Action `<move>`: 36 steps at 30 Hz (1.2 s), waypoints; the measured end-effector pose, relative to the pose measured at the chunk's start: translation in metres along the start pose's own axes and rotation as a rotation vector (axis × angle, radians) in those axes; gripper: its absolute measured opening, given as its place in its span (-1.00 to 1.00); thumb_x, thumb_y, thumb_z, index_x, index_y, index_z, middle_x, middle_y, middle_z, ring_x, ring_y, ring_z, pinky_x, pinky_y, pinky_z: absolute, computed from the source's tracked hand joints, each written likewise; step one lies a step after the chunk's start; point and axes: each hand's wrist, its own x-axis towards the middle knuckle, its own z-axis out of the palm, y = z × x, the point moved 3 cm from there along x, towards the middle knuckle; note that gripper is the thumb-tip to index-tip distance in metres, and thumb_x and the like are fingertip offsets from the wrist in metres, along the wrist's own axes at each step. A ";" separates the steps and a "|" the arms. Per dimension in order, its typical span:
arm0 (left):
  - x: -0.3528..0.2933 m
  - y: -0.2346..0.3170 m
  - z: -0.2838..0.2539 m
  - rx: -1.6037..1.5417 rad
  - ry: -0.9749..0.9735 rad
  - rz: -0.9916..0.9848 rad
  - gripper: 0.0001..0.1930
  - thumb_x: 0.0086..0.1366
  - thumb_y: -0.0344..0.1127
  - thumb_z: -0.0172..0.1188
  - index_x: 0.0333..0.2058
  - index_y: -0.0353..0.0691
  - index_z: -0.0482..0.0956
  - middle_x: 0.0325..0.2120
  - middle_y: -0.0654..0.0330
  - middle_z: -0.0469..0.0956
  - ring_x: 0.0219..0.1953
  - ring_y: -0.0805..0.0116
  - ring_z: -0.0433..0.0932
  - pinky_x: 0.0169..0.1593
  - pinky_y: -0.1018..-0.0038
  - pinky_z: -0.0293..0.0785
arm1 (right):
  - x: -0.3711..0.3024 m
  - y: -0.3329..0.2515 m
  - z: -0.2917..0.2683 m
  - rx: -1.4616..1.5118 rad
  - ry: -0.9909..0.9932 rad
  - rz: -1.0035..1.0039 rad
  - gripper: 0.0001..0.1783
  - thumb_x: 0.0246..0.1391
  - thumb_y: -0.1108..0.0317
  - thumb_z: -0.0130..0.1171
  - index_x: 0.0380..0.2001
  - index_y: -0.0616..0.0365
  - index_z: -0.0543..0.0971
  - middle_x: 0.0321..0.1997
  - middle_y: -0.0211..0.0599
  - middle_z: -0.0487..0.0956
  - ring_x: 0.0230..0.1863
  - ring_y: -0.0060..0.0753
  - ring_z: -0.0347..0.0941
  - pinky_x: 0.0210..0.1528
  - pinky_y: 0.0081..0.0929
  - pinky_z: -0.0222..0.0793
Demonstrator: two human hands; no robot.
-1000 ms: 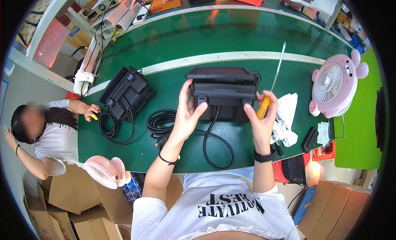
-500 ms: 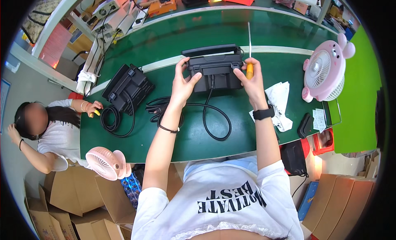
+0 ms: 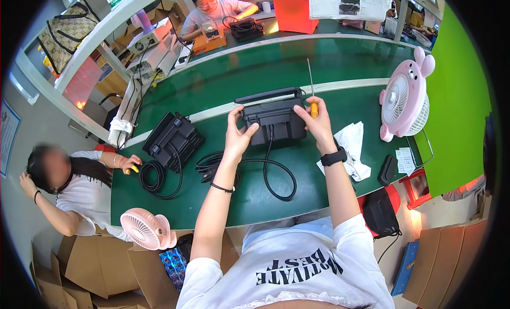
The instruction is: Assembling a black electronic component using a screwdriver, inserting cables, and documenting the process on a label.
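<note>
A black plastic case point(image 3: 265, 123) with a top handle and front latches stands on the green bench top in front of me. A black corrugated cable point(image 3: 293, 176) leaves its front and loops over the bench. My left hand point(image 3: 238, 135) grips the case's left side, thumb on the front near a latch. My right hand point(image 3: 317, 127) holds a screwdriver point(image 3: 314, 109) with a yellow handle, its thin shaft pointing away from me. The right thumb presses the case's upper right front. Left of it sits a second, similar black case point(image 3: 174, 142) with a coiled cable point(image 3: 151, 179).
A person's hand point(image 3: 130, 163) with something yellow rests at the bench's left edge. Nearby are a small pink fan point(image 3: 143, 228), a pink rabbit-eared fan point(image 3: 406, 99), a white cloth point(image 3: 350, 149) and a black pouch point(image 3: 388, 170). A person sits across the bench. Open cardboard boxes point(image 3: 101, 266) lie below left.
My view has tilted up, so the bench sits lower and a person opposite shows. My right thumb has shifted up the case's front, and the screwdriver leans slightly more left. Both grips remain.
</note>
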 end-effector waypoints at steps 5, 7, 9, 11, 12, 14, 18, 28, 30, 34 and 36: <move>0.005 0.006 0.002 0.022 -0.001 -0.010 -0.25 0.20 -0.58 0.33 0.31 -0.02 0.21 0.26 -0.16 0.20 0.18 0.02 0.48 0.13 0.28 0.58 | 0.007 0.003 0.003 -0.155 0.057 -0.059 -0.35 -0.07 -0.04 0.52 -0.02 0.01 0.46 -0.25 -0.46 0.45 -0.27 -0.57 0.42 -0.22 -0.57 0.41; 0.012 0.006 0.003 -0.002 -0.011 0.003 -0.26 0.19 -0.59 0.34 0.30 -0.05 0.23 0.23 -0.15 0.23 0.21 0.09 0.43 0.18 0.30 0.54 | 0.008 0.009 0.000 -0.238 0.086 -0.099 -0.32 -0.09 -0.06 0.52 -0.01 0.02 0.45 -0.24 -0.42 0.45 -0.19 -0.53 0.42 -0.09 -0.52 0.40; 0.018 0.003 -0.002 0.001 -0.014 0.026 -0.27 0.19 -0.59 0.35 0.29 -0.09 0.25 0.22 -0.14 0.24 0.25 0.14 0.38 0.22 0.30 0.50 | 0.013 0.016 0.002 -0.112 0.032 -0.009 -0.35 -0.08 0.02 0.54 0.00 0.00 0.46 -0.26 -0.45 0.43 -0.22 -0.56 0.39 -0.14 -0.57 0.39; 0.019 0.010 -0.002 0.012 -0.015 0.000 -0.26 0.18 -0.58 0.35 0.30 -0.09 0.23 0.21 -0.13 0.24 0.19 0.13 0.44 0.18 0.32 0.54 | 0.014 0.011 0.003 -0.060 -0.014 0.047 -0.36 -0.08 0.08 0.56 0.00 -0.01 0.46 -0.29 -0.49 0.41 -0.25 -0.59 0.37 -0.17 -0.61 0.38; 0.019 0.009 -0.004 0.016 -0.022 -0.012 -0.25 0.19 -0.58 0.35 0.31 -0.07 0.23 0.21 -0.14 0.23 0.17 0.12 0.46 0.16 0.31 0.56 | 0.012 0.010 0.005 -0.066 -0.010 0.063 -0.36 -0.08 0.08 0.56 0.00 -0.01 0.46 -0.29 -0.49 0.41 -0.25 -0.59 0.37 -0.17 -0.61 0.38; 0.021 0.007 -0.005 0.040 -0.026 -0.019 -0.25 0.20 -0.56 0.35 0.32 -0.03 0.22 0.23 -0.17 0.20 0.13 0.07 0.52 0.12 0.29 0.59 | 0.013 0.009 0.006 -0.091 -0.025 0.057 -0.36 -0.08 0.07 0.56 0.00 -0.01 0.46 -0.29 -0.50 0.41 -0.27 -0.59 0.38 -0.17 -0.60 0.38; 0.024 0.006 -0.003 0.049 -0.040 -0.054 -0.24 0.21 -0.56 0.35 0.32 -0.01 0.22 0.26 -0.23 0.16 0.10 0.09 0.55 0.11 0.30 0.59 | 0.013 0.013 0.004 -0.097 0.012 0.034 -0.39 -0.08 0.10 0.56 -0.04 0.00 0.45 -0.30 -0.51 0.41 -0.28 -0.59 0.38 -0.18 -0.59 0.40; 0.028 0.012 -0.005 0.096 0.020 -0.059 -0.26 0.20 -0.49 0.39 0.31 0.02 0.28 0.25 -0.19 0.23 0.31 0.06 0.27 0.12 0.30 0.55 | 0.018 0.032 0.005 -0.125 0.061 -0.120 -0.43 -0.08 0.10 0.56 -0.11 0.03 0.45 -0.33 -0.49 0.46 -0.29 -0.57 0.39 -0.16 -0.54 0.40; 0.032 0.004 -0.006 0.220 0.052 -0.007 -0.29 0.19 -0.36 0.44 0.29 -0.01 0.32 0.19 -0.11 0.38 0.27 0.12 0.35 0.13 0.31 0.53 | 0.017 0.030 0.003 -0.184 0.080 -0.150 -0.46 -0.04 0.11 0.52 -0.10 0.02 0.45 -0.32 -0.41 0.50 -0.27 -0.48 0.45 -0.15 -0.47 0.43; 0.011 0.013 -0.018 0.705 0.148 0.124 -0.29 0.17 0.14 0.37 0.18 -0.12 0.40 0.08 -0.03 0.46 0.11 -0.03 0.51 0.08 0.17 0.51 | -0.010 0.024 0.002 -0.247 0.133 -0.207 -0.59 0.16 0.22 0.32 0.04 -0.03 0.46 -0.27 -0.28 0.58 -0.19 -0.25 0.57 -0.11 -0.32 0.46; 0.003 0.019 -0.017 1.030 0.229 0.150 -0.27 0.18 0.21 0.34 0.14 -0.20 0.41 0.06 0.00 0.43 0.07 -0.02 0.51 0.06 0.11 0.51 | -0.034 0.011 -0.015 -0.234 0.089 -0.193 -0.53 0.26 0.27 0.19 0.19 -0.04 0.36 -0.30 -0.27 0.58 -0.32 -0.31 0.58 -0.24 -0.38 0.47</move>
